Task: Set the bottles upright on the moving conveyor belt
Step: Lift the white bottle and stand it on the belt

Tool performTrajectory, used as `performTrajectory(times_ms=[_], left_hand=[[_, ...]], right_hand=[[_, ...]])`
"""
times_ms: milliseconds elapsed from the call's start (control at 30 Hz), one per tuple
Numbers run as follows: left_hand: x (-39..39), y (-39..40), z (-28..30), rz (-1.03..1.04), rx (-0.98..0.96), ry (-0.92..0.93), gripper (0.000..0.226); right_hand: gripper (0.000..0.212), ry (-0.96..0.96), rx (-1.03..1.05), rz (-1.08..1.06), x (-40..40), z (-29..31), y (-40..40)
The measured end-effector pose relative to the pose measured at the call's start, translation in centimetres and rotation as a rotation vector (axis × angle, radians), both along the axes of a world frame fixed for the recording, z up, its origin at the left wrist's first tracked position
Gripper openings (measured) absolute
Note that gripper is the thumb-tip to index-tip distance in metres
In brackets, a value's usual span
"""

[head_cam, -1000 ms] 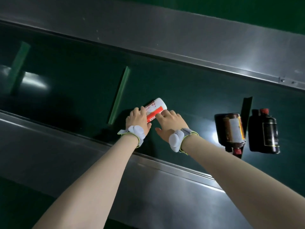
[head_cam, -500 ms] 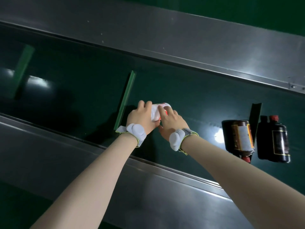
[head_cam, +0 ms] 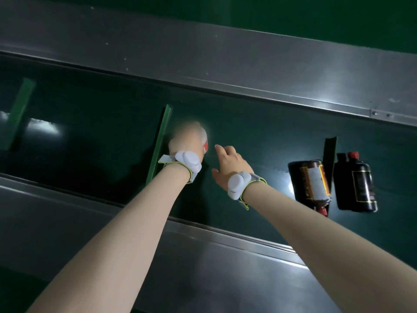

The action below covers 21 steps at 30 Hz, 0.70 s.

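My left hand (head_cam: 184,141) is blurred and wraps a white bottle with a red label (head_cam: 204,138), which stands on end on the dark green conveyor belt (head_cam: 259,136); most of the bottle is hidden behind the hand. My right hand (head_cam: 228,164) hovers just right of it, fingers apart, touching nothing. Two dark bottles lie on their sides at the right: a brown one with a pale label (head_cam: 310,184), red cap toward me, and a black one (head_cam: 357,186), red cap pointing away.
A green cleat (head_cam: 161,141) crosses the belt just left of my left hand; another cleat (head_cam: 19,111) lies far left and a dark one (head_cam: 328,159) stands between the two lying bottles. Steel side rails (head_cam: 225,64) border the belt at the far and near edges.
The white bottle has gone from lying on its side under both hands to standing on end in my left hand. My right hand has let go and drawn back to the right.
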State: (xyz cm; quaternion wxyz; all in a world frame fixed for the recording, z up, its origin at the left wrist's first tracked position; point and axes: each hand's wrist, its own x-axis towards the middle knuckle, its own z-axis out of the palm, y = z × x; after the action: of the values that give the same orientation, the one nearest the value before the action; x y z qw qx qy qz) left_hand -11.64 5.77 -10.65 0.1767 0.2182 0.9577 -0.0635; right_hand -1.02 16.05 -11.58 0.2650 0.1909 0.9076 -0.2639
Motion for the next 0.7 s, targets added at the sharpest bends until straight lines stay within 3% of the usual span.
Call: performTrajectory(times_ms=[167,300,600,700], left_hand=[[1.4,0.9,0.0,-0.003,-0.120,0.112,0.075],[3.5,4.0,1.2,-0.157,-0.148,0.237,0.057],[13.1,15.4,-1.5,-0.546,0.052,0.057,0.043],[16.8,18.7,-3.0,-0.645,0.059,0.049,0.033]], right_hand=[[0.054,0.017,0.024,-0.061,2.3,0.4,2.9],[0.052,0.040,0.045,-0.106,4.6,0.8,5.8],[0.049,0.013,0.195,-0.284,13.6,-0.4,14.5],[0.061,-0.027,0.248,-0.398,17.6,-1.8,16.8]])
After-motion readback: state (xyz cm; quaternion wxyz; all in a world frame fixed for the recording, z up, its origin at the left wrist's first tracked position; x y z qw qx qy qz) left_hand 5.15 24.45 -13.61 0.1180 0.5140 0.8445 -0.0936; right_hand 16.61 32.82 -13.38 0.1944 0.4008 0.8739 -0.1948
